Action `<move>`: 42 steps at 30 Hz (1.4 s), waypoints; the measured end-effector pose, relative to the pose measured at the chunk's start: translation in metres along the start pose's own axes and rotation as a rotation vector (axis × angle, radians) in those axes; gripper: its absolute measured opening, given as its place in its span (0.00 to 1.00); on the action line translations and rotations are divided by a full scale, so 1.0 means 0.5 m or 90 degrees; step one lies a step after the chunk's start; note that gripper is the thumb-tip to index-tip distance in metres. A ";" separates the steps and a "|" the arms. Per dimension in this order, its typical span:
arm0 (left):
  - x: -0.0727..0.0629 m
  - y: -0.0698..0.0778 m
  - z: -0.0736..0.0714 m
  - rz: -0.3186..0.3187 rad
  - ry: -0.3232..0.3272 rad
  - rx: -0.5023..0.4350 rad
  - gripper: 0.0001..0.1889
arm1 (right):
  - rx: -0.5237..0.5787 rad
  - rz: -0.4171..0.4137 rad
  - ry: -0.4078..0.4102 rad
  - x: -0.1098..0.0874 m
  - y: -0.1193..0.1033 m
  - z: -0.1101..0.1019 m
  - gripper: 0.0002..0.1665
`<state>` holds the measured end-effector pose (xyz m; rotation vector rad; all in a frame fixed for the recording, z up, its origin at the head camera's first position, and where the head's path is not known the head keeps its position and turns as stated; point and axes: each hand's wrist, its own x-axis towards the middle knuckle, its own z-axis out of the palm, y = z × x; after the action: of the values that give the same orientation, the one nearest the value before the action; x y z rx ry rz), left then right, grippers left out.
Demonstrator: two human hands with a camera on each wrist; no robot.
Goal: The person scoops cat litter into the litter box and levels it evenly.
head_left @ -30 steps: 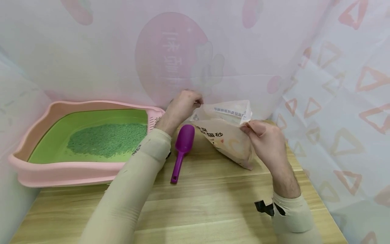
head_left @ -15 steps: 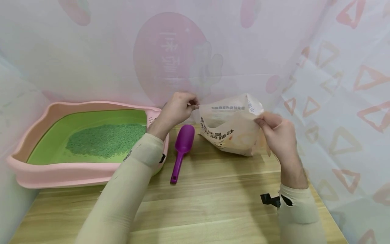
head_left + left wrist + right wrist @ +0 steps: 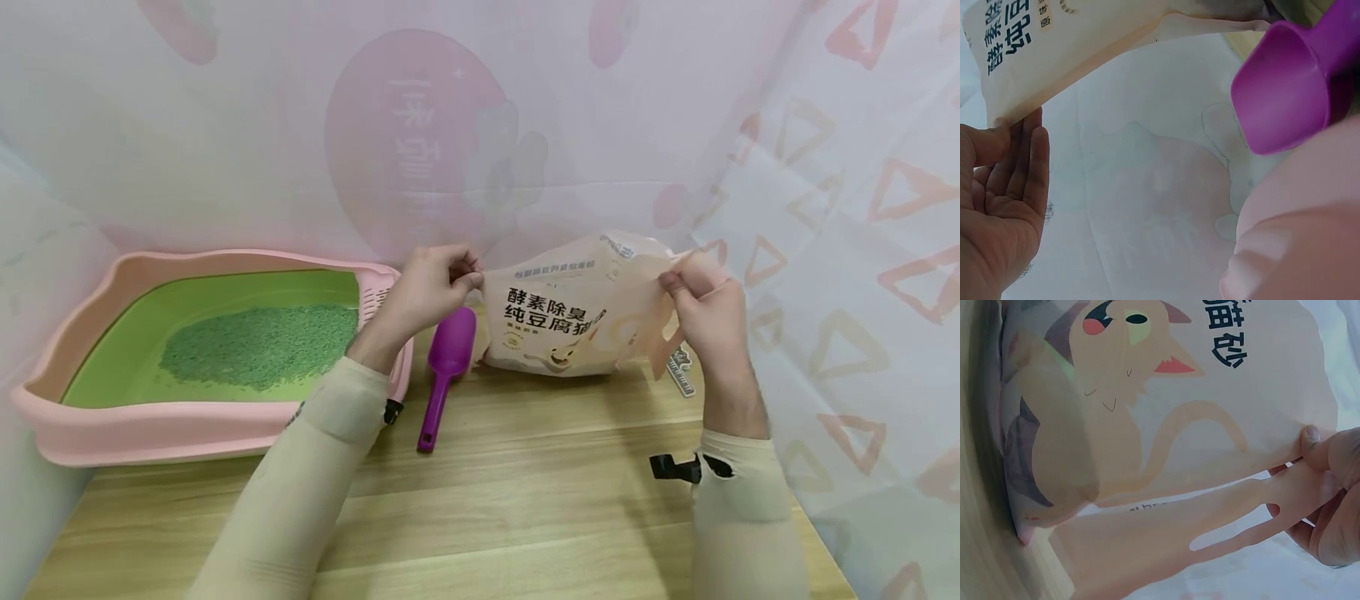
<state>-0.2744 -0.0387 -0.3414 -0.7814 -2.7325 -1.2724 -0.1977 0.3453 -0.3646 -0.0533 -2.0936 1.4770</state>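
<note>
A cream cat litter bag with dark printed lettering and a cat drawing stands on the wooden table, its top stretched between both hands. My left hand pinches its upper left corner between thumb and fingers; the left wrist view shows the same pinch. At the upper right corner my right hand grips the bag's edge. In the right wrist view, a side strip with cut-out holes hangs from that grip. A purple scoop lies just left of the bag, below my left hand. The bag's contents are hidden.
On the left stands a pink litter box with a green inside and green pellets spread in it. A small grey-and-white flat piece lies behind my right wrist. Printed sheets close off the back and sides of the table.
The bag has swung more upright, so its printed front now faces me and its opening no longer shows. My right hand has moved right, my left hand slightly left and down.
</note>
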 end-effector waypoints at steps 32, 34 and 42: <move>-0.039 -0.045 0.017 -0.119 0.083 -0.093 0.08 | -0.044 0.087 -0.045 0.002 0.010 0.018 0.24; -0.043 -0.047 0.016 -0.113 0.079 -0.100 0.09 | -0.005 0.089 -0.037 0.002 0.013 0.023 0.17; -0.065 -0.059 0.001 -0.103 0.066 -0.143 0.09 | 0.049 0.122 -0.015 -0.005 0.014 0.009 0.15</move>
<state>-0.2591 -0.0682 -0.3701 -0.4972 -2.6481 -1.6234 -0.1996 0.3435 -0.3729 -0.2122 -2.0969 1.6761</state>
